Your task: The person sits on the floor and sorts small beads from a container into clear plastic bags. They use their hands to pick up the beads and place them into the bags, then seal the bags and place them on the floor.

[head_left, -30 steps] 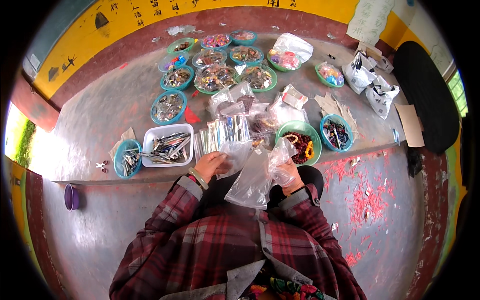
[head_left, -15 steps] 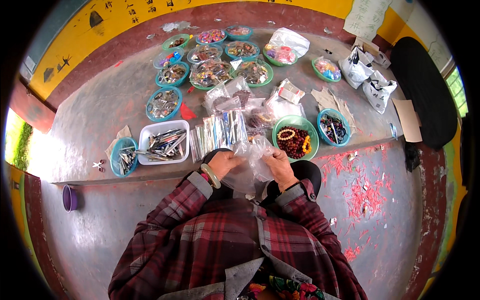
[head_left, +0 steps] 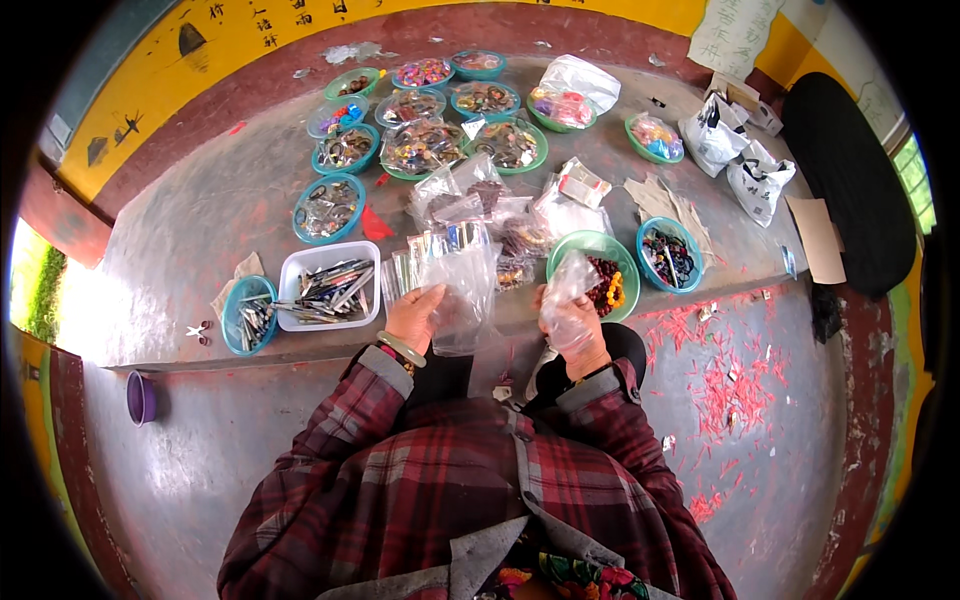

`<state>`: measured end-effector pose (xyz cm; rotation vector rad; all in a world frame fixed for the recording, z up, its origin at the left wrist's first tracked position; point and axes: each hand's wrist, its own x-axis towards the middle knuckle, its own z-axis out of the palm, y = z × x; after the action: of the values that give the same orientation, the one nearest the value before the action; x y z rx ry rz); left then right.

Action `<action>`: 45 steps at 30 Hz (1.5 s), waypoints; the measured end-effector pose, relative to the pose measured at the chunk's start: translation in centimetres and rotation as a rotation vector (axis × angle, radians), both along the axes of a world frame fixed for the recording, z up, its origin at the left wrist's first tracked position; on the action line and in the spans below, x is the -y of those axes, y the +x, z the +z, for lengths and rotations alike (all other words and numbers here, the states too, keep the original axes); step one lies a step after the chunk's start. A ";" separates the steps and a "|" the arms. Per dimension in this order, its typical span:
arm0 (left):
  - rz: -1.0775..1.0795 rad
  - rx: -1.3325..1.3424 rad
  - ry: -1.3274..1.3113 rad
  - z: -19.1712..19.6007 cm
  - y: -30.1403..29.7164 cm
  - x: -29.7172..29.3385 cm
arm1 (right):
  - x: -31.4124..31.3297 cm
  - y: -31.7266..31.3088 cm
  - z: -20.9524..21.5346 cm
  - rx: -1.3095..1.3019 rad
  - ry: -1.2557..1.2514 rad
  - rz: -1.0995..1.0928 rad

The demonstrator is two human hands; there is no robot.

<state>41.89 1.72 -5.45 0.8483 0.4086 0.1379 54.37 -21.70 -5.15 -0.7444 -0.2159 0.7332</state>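
My left hand pinches the edge of a clear plastic bag, which hangs flat in front of several packed bags of pens. In my right hand is another clear plastic bag, crumpled and bunched upward over the fingers. The two hands are apart, above my knees at the platform's front edge. Just beyond my right hand stands a green bowl of dark red and yellow bead bracelets, partly covered by the bag. A white tub of loose pens sits left of my left hand.
A blue bowl of pens and scissors lie at the left. To the right is a blue bowl of dark bracelets. Several bowls of bagged trinkets fill the back. Red scraps litter the floor right; a purple bucket stands left.
My hands have moved apart from their meeting point. The clear plastic, gathered between both hands before, is now separate bags, one in each hand. The bowls and tub have stayed put.
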 end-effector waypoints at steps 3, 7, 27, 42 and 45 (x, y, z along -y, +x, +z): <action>0.133 0.056 -0.010 0.7 0.1 -0.1 | -0.7 -1.7 0.6 0.101 -0.069 0.186; 0.152 0.077 -0.042 1.6 0.1 1.1 | -1.8 -2.6 1.3 0.224 -0.249 0.262; 0.097 -0.103 -0.065 3.6 -0.4 -0.7 | -1.8 -2.2 -1.0 0.236 -0.401 0.123; 0.281 0.106 -0.123 1.6 -0.7 -2.3 | -2.3 -1.8 -0.8 0.110 -0.331 -0.086; 0.094 0.078 -0.060 0.9 0.2 1.4 | -3.1 -2.3 -0.9 0.221 -0.420 -0.126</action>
<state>42.04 0.36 -4.54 0.7628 0.3776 0.2442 52.07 -18.59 -6.01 -1.2303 -0.2152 0.5804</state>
